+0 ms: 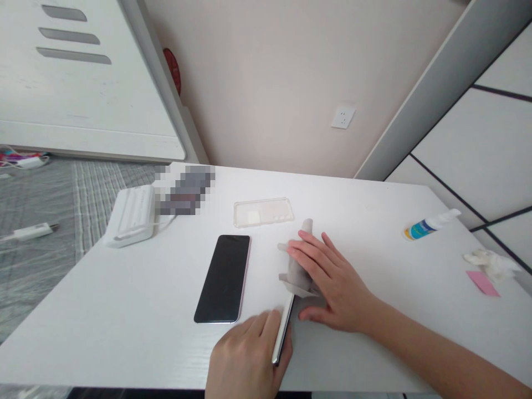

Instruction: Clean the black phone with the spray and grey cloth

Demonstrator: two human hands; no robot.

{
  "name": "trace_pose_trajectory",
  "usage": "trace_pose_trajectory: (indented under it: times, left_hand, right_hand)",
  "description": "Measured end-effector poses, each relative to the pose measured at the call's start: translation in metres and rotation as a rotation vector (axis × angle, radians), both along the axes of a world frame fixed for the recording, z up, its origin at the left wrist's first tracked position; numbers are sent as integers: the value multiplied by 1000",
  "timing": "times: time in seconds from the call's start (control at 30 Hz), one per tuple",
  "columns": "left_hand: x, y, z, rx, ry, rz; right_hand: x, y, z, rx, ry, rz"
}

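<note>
Since the thin, light-edged slab (pixel 283 332) sits tilted up on its side, the thing to notice is that it's right between both hands, long axis running away from the person, far end angled a touch right. Left hand (pixel 245 354) has a grip on the near end, so that's the closer one. Right hand (pixel 338 282) is spread out over the grey cloth (pixel 296 271) at the far end, thumb off to the side; how far the slab goes under there is hidden. Just left, a dark-screened phone (pixel 223 279) lies flat, clear case (pixel 263 212) beyond it, so kinda tight. Table (pixel 145 310) edge passes under the left hand. Way more room rightward, towards the spray bottle (pixel 430 225).
</note>
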State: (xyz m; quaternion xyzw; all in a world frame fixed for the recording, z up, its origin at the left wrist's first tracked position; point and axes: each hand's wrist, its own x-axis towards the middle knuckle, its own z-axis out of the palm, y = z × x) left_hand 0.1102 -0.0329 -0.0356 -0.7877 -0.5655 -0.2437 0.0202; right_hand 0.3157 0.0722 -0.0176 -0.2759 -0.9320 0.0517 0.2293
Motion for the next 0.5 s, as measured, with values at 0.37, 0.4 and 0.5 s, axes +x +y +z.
trace_pose_trajectory:
  times: [0.37,0.4,0.5]
  left_hand:
    - [-2,0,2,19,-1,10]
    - [-1,1,3,12,8,10]
    - [-3,0,-2,9,2,7]
  right_hand:
    - [1,1,2,9,-4,100]
    - [3,5,1,-21,9,35]
    - [1,-1,4,5,9,110]
